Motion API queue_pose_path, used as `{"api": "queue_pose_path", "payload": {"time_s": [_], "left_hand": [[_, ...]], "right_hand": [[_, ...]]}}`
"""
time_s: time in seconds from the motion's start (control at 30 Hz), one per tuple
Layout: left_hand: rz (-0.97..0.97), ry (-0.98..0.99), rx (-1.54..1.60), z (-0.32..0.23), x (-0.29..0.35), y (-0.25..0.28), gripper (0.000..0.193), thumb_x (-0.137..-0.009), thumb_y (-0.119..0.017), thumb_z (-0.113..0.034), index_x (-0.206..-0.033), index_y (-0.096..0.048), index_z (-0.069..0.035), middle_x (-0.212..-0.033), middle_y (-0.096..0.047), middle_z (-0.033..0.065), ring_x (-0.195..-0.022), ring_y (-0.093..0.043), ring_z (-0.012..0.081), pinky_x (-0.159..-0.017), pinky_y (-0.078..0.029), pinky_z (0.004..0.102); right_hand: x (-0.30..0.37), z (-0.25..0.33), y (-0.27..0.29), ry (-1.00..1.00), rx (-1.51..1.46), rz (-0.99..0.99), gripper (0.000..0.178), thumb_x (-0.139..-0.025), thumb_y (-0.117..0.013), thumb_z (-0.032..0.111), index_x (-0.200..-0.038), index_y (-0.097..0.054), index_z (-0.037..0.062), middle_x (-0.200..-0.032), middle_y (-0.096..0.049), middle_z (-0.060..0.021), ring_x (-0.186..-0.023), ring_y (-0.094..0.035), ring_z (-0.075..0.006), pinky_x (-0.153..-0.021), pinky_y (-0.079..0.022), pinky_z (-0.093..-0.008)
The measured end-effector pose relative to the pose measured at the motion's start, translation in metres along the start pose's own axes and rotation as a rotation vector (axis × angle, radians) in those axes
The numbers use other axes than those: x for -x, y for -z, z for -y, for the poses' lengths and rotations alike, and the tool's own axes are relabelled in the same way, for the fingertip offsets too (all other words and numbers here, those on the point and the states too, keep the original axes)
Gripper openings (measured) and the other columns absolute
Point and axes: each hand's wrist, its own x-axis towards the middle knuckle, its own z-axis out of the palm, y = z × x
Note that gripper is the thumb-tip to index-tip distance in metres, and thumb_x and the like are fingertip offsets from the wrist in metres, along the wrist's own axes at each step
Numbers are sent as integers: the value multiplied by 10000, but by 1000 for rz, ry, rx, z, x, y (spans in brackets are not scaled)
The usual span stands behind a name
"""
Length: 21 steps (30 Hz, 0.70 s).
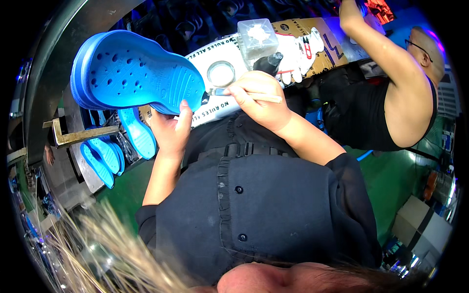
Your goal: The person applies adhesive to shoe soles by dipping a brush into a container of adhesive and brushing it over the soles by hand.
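Note:
My left hand point(172, 129) grips a large blue foam clog sole point(129, 73) by its heel end, thumb on top. The sole is tilted with its inner face toward me, showing scattered small holes and fine ridges. My right hand point(259, 100) is closed around the pale wooden handle of a small brush point(264, 97). Its metal collar and dark tip point(205, 97) are at the heel rim of the sole. Just beyond the brush, a round clear dish point(221, 74) rests on the white printed surface point(215, 51).
A clear plastic box point(257, 39), a black bottle point(267, 63), white gloves point(288, 49) and red-handled snips point(308, 47) lie on the far side. More blue soles point(138, 134) are at the left, near a metal bracket point(61, 134). A co-worker point(391, 93) sits at the right.

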Motion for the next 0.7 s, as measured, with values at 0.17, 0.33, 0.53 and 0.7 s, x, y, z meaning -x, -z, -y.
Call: {"api": "queue_pose_path", "payload": {"time_s": [0.17,0.33,0.53,0.7], "left_hand": [[-2,-37,-59,5,-3,-2,359,-772,-610,-40,-1067,-425,46,-943,-566,120,-821,-570,161,-749,-459,276],[0,-45,-66,7,-4,0,349,-773,-612,-32,-1064,-431,37,-954,-559,114,-846,-549,153,-781,-440,277],[-34,-178,-77,8,-1,-3,287,-726,-628,-16,-970,-500,65,-865,-600,120,-775,-587,163,-730,-459,275],[-67,-199,-86,12,-2,-1,325,-734,-623,-19,-1011,-474,64,-920,-579,131,-831,-572,168,-767,-447,280]], "right_hand": [[-3,3,-3,52,-3,43,104,-731,-637,113,-666,-621,34,-616,-581,-61,-557,-547,-219,-526,-410,-321],[-1,0,-2,46,31,81,114,-730,-645,137,-672,-622,42,-612,-576,-63,-555,-545,-219,-521,-406,-316],[0,5,-6,87,6,31,114,-749,-622,122,-665,-623,44,-602,-571,-56,-550,-542,-217,-514,-403,-309],[5,3,-2,70,46,98,108,-760,-608,105,-676,-622,38,-611,-580,-53,-551,-542,-216,-518,-405,-308]]}}
